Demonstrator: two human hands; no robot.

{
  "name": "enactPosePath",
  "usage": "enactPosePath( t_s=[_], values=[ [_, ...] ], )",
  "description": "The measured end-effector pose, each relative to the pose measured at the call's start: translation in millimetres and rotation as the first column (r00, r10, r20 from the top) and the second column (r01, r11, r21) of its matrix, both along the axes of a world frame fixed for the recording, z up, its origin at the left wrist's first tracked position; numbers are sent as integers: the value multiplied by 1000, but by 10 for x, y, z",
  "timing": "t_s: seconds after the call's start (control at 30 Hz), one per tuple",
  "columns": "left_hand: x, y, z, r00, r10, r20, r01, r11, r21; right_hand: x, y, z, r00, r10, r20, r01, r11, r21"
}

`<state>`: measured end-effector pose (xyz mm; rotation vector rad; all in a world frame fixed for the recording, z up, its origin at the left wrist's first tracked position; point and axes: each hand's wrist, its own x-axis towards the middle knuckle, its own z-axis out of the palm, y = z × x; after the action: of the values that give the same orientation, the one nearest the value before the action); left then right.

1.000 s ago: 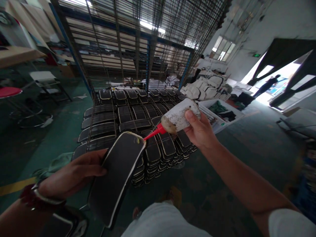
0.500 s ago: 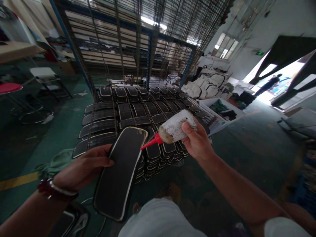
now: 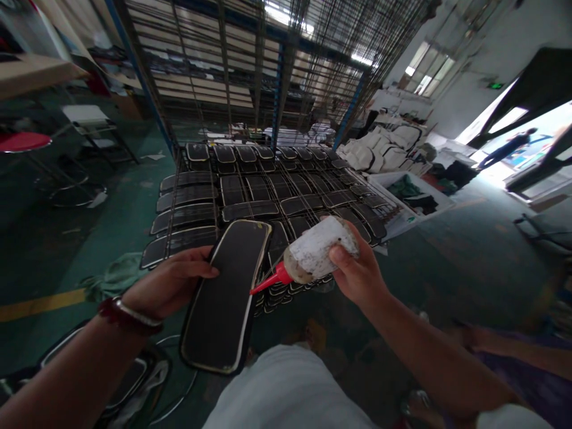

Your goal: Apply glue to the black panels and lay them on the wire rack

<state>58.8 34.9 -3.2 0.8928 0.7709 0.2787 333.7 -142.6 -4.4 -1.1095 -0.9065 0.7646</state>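
Observation:
My left hand point(image 3: 172, 280) grips a flat, dark, round-cornered panel point(image 3: 226, 298) by its left edge, thumb on the face and the other fingers hidden behind. A pale line runs along the panel's rim. In my right hand point(image 3: 357, 268) is a whitish, stained squeeze bottle point(image 3: 317, 249), tipped down to the left with the thumb on its near side. Its red nozzle point(image 3: 272, 279) meets the panel's right edge about halfway down. Behind both hands, stacks of similar dark panels point(image 3: 254, 210) lie in rows on a rack.
A tall wire rack point(image 3: 201, 65) with blue posts rises behind the panels. To the right stand a white bin point(image 3: 402, 217) and piled white pieces point(image 3: 384, 148). A red stool point(image 3: 24, 142) is at left. Another person's forearm point(image 3: 513, 351) shows at lower right; someone stands by the doorway.
The nozzle has moved down along the panel's right edge, from near the upper part to about the middle. Another person's arm and purple clothing show more at lower right.

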Motion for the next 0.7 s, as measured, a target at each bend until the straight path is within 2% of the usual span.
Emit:
enactPosePath(
  t_s=[0.27,0.53,0.7],
  values=[
    [29,29,-19,994,89,-60,-90,996,-15,-43,-172,-111,983,167,72,-171,984,46],
    [18,11,47,969,225,-106,-226,974,4,-130,-321,-45,969,208,135,-218,974,61],
    [11,33,10,931,333,-148,-341,940,-25,-146,-349,-113,975,202,94,-212,971,113]
  ],
)
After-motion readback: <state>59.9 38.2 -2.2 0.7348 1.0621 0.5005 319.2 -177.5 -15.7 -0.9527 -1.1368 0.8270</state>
